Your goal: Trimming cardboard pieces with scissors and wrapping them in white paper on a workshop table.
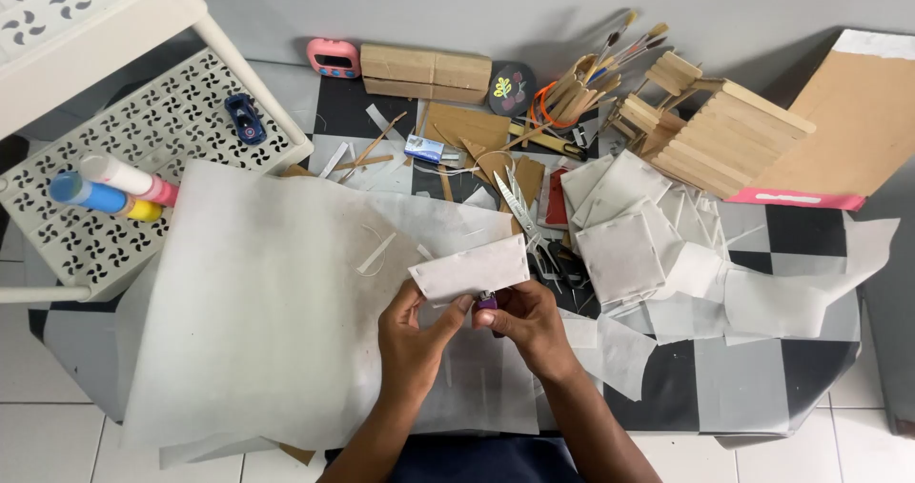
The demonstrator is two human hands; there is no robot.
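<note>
- Large white sheet (257,302) covers the surface under and left of both grips; reads as a work mat, with thin offcut strips lying on it.
- White perforated rack (143,130) sits far up-left of the grips, holding glue tubes (105,188) and a small blue toy car (245,119), parked out of the way.
- Stick-built model (710,130) sits far up-right, clear of the hands.
- Pile of white squares (624,235) lies just right of the grips, within easy reach.
- Scissors (519,211) lie just above the grips, blades open.
- Folded white piece (470,269) is held off the sheet, long edge tilted, directly above both grips.
- Left hand (410,335): grip pinches the piece's lower edge, steadying it.
- Right hand (524,326): grip wraps a small purple lighter (487,301), top touching the piece's lower edge; probably there to work that edge.
</note>
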